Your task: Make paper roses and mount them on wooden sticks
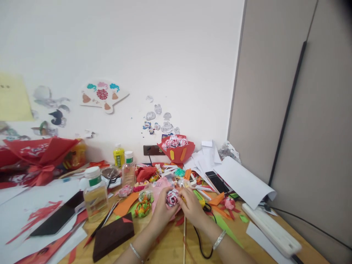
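A paper flower (172,198) in pink, white and dark tones is held up over the middle of the table. My left hand (162,209) curls round its left side and underside. The fingertips of my right hand (191,206) pinch at its right edge. Below my right hand runs a thin wooden stick (184,238); whether it joins the flower cannot be seen. Pink paper (159,187) lies behind my hands. Beside my right hand is a yellow tool (200,199), partly hidden, with a black cord (200,249) near it.
Clear bottles (96,201), a dark brown box (113,234) and a tablet-like black slab (57,214) lie left. A red-wrapped bouquet (176,150) stands at the wall. On the right are a phone (217,182), white paper (244,179) and a power strip (271,229). Coloured scraps are scattered about.
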Available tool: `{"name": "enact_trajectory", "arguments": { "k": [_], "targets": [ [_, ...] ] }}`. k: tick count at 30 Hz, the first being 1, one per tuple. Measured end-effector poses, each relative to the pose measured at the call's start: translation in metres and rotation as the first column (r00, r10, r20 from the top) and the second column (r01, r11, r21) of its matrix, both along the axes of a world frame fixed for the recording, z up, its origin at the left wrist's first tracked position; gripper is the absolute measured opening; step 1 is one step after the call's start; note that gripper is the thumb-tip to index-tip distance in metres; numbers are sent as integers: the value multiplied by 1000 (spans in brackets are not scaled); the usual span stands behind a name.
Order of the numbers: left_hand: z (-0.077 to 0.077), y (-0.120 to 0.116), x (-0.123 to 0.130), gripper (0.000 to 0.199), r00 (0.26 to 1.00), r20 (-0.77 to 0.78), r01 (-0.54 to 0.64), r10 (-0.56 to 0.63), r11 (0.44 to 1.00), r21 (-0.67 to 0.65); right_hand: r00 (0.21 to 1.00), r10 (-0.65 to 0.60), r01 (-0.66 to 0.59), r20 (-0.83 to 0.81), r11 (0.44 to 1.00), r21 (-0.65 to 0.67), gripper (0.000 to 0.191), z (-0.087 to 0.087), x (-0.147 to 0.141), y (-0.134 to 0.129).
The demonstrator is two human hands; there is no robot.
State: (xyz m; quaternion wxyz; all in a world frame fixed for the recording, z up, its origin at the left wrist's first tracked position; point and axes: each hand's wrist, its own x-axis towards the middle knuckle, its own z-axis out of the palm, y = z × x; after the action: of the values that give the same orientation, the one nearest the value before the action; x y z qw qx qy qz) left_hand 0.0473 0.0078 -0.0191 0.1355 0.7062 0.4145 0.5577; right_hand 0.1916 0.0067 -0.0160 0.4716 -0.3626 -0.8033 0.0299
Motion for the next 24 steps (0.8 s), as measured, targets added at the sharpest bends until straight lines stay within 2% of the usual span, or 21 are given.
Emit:
{"name": "enact_trajectory", "arguments": {
  "k": [8, 10, 15, 24],
  "targets": [
    [-4, 0, 0, 35, 1000, -16, -19, 19, 1000, 4, 1000, 22, -22, 16, 999, 30, 14, -1, 3, 2],
    [-6, 1, -1, 36, 999, -24, -23, 23, 1000, 6, 998, 7, -10, 59, 999, 46, 13, 0, 5, 3],
    [-6, 0, -2, 37, 999, -50, -13, 13, 1000, -4, 959, -131, 86, 250, 979, 185, 12, -1, 9, 6],
    [0, -5, 1, 36, 993, -120, 3, -13, 997, -83, 926, -130, 49, 353, 972, 230, 16, -4, 15, 7]
  ]
}}
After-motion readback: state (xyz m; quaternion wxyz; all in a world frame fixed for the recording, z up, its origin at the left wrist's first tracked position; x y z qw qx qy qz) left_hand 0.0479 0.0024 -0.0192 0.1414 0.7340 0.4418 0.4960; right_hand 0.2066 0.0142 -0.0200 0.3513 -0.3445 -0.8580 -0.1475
